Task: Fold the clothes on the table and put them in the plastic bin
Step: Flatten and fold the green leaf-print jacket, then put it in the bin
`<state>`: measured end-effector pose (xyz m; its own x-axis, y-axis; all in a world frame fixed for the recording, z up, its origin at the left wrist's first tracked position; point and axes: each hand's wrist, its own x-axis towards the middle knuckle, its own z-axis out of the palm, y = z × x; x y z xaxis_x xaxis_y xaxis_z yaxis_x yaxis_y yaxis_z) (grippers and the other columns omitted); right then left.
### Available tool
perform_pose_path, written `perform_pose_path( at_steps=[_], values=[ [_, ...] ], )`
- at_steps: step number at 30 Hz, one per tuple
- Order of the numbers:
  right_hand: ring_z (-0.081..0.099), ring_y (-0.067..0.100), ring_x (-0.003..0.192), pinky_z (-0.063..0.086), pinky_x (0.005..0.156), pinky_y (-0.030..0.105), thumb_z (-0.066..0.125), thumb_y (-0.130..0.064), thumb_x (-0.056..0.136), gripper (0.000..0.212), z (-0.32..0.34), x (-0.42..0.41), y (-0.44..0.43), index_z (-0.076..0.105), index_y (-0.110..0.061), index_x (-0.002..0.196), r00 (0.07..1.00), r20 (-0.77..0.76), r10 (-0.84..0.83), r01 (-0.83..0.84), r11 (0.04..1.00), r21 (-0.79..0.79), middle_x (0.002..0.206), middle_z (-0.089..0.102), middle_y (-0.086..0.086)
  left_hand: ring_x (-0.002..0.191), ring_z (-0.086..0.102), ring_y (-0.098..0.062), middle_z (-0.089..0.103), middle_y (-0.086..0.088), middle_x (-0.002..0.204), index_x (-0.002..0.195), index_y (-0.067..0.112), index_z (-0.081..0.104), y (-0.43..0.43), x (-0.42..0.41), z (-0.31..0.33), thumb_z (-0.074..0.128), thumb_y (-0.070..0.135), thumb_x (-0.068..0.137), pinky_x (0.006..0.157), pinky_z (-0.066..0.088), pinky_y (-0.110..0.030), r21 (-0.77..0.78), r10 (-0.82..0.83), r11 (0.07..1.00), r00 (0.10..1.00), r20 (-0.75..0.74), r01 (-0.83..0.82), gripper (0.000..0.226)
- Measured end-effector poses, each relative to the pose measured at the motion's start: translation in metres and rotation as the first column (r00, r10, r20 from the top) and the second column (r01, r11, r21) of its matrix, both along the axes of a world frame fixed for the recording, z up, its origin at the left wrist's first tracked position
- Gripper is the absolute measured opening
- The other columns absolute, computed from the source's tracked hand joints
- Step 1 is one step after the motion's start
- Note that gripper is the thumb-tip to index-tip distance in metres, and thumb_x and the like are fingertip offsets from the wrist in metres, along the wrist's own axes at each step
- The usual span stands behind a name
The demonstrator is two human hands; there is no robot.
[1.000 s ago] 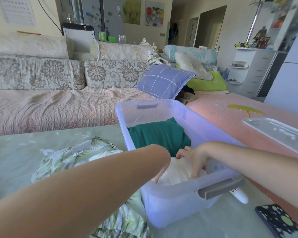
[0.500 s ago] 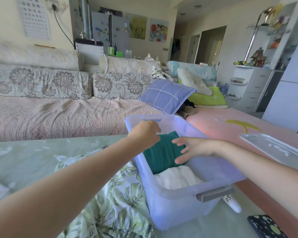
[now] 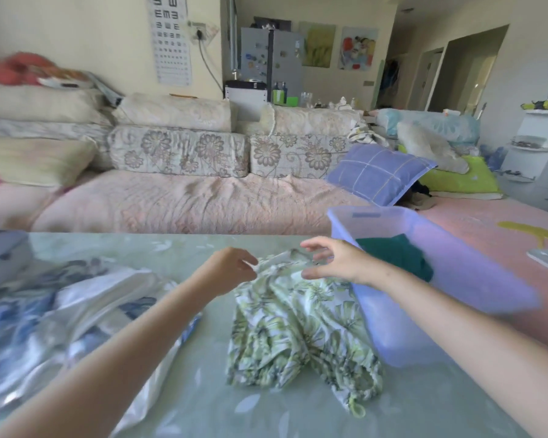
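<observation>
Teal garment (image 3: 396, 252) in bin (image 3: 389, 330); 2 unfolded: floral garment (image 3: 298, 327), blue garment (image 3: 76, 305). L hand (image 3: 234, 267) pinches floral garment; R hand (image 3: 332, 260) spread, empty.

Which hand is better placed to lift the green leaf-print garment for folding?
Left. The left hand pinches the green leaf-print garment at its top edge; the right hand hovers open above it, gripping nothing.

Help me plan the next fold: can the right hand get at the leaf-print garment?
Probably yes: the right hand hovers open at the top edge of the leaf-print garment, with nothing between them.
</observation>
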<state>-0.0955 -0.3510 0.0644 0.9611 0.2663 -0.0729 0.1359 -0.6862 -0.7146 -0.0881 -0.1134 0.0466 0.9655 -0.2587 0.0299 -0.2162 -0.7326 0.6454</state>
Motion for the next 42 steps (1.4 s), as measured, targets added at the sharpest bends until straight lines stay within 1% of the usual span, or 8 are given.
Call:
perform_pose_path(
  at_steps=[11,15,20,27,29,32,37,42],
  values=[
    [0.012,0.031,0.145,0.015,0.116,0.052,0.057,-0.056,0.085,0.077,-0.168,-0.026,0.09,0.023,-0.028,0.149,0.958,-0.112,-0.265,0.188,0.871,-0.454,0.156,0.016,0.0,0.07,0.059,0.007,0.067,-0.004,0.101,0.113,0.011,0.065,0.094,-0.08,-0.149,0.064,0.007,0.086,0.069,0.045,-0.008,-0.191,0.147,0.963,0.963,-0.224,-0.191,0.027],
    [0.048,0.022,0.125,0.033,0.108,0.032,0.054,-0.013,0.093,0.032,-0.19,-0.053,0.11,0.063,-0.021,0.123,0.964,0.139,-0.227,0.256,0.931,-0.259,0.134,0.056,0.002,0.099,0.064,-0.013,0.066,-0.003,0.114,0.114,0.018,0.064,0.095,-0.082,-0.156,0.061,0.009,0.088,0.093,0.048,-0.026,-0.207,0.152,0.958,0.963,-0.223,-0.199,0.028],
    [0.041,-0.004,0.123,0.019,0.11,0.012,0.039,0.013,0.085,0.044,-0.181,-0.087,0.125,0.072,-0.008,0.104,0.991,-0.118,0.069,-0.072,0.997,-0.024,0.13,0.059,-0.004,0.122,0.05,-0.017,0.047,-0.001,0.14,0.134,0.024,0.049,0.083,-0.073,-0.144,0.054,0.019,0.094,0.098,0.036,-0.024,-0.075,0.098,0.992,0.995,-0.033,-0.1,0.041],
    [0.054,0.031,0.12,0.037,0.104,0.056,0.05,-0.024,0.077,0.033,-0.156,-0.102,0.084,0.073,-0.038,0.097,0.941,-0.238,0.24,-0.207,0.966,0.157,0.121,0.061,-0.024,0.145,-0.007,-0.013,0.001,0.012,0.156,0.144,0.047,0.009,0.063,-0.065,-0.161,0.038,0.061,0.088,0.117,-0.001,-0.051,0.208,-0.126,0.969,0.99,-0.065,0.137,0.065],
    [0.049,0.004,0.124,0.031,0.112,0.044,0.054,-0.03,0.089,0.024,-0.149,-0.093,0.069,0.068,-0.042,0.105,0.994,-0.102,0.037,-0.011,0.97,0.241,0.131,0.052,-0.027,0.145,-0.001,-0.011,0.014,0.013,0.156,0.146,0.042,0.02,0.058,-0.068,-0.17,0.043,0.054,0.091,0.117,-0.004,-0.051,0.274,-0.167,0.944,0.982,-0.09,0.185,0.06],
    [0.022,0.012,0.141,0.02,0.115,0.039,0.059,-0.046,0.088,0.055,-0.163,-0.07,0.044,0.039,-0.039,0.139,0.965,0.022,-0.261,0.262,0.965,-0.02,0.15,0.026,-0.013,0.132,0.037,-0.015,0.049,0.006,0.135,0.13,0.028,0.055,0.056,-0.07,-0.176,0.051,0.037,0.093,0.113,0.019,-0.03,0.38,-0.135,0.92,0.987,0.089,0.092,0.038],
    [0.022,0.02,0.143,0.023,0.114,0.03,0.068,-0.022,0.084,0.07,-0.199,-0.042,0.036,0.032,-0.03,0.144,0.976,-0.058,-0.208,0.195,0.965,-0.175,0.153,0.02,0.002,0.084,0.061,-0.015,0.061,0.007,0.084,0.094,0.019,0.064,0.064,-0.076,-0.164,0.05,0.04,0.093,0.067,0.04,-0.024,0.356,-0.034,0.934,0.989,0.144,-0.02,0.025],
    [0.048,0.018,0.125,0.048,0.082,0.015,0.037,0.016,0.082,0.068,-0.18,-0.021,0.044,0.054,-0.03,0.13,0.978,-0.178,-0.106,0.09,0.991,-0.094,0.14,0.046,-0.003,0.077,0.064,-0.006,0.069,0.011,0.089,0.099,0.027,0.064,0.067,-0.079,-0.148,0.047,0.048,0.093,0.073,0.054,-0.026,0.137,0.014,0.99,0.997,0.071,-0.024,0.028]
  ],
)
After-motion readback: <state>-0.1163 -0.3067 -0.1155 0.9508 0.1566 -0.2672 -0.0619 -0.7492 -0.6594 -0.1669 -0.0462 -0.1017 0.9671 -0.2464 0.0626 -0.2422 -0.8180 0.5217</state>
